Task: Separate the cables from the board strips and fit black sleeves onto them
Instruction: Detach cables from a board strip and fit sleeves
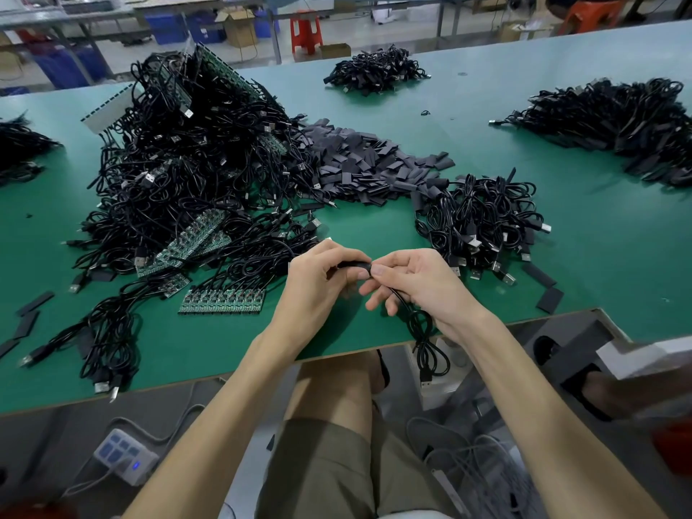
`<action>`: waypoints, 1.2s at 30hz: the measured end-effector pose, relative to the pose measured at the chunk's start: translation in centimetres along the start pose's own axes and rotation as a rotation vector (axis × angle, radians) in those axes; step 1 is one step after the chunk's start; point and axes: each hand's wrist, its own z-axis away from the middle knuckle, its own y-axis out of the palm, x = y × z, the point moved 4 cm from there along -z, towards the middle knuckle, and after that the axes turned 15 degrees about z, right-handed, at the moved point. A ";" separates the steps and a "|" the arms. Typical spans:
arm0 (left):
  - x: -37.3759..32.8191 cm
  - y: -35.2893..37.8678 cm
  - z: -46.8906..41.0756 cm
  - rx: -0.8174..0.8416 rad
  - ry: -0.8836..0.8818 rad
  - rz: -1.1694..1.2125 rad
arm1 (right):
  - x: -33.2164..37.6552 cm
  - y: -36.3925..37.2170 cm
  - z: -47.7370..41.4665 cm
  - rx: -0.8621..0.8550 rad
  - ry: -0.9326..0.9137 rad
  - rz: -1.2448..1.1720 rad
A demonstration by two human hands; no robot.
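Left hand (322, 273) pinching black sleeve (354, 264); right hand (412, 280) gripping cable (419, 324) at sleeve's end; board strip (222, 302) left of both.

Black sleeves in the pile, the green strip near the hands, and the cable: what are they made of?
The black sleeves: probably thin matte plastic or rubber tubing; they lie flat and dull. The board strip: likely rigid circuit board, green, studded with tiny parts. The cable: seemingly a flexible plastic jacket, faintly shiny, looping easily.
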 end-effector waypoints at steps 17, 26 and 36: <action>-0.5 -0.1 0.1 0.011 0.051 0.078 | 0.1 -0.1 0.2 0.001 0.039 -0.064; -0.4 0.0 0.2 0.013 0.052 0.107 | 0.2 0.0 0.2 0.029 0.010 -0.052; 1.3 -0.1 -0.2 0.042 -0.197 0.417 | -0.1 0.2 0.0 -0.042 -0.017 -0.080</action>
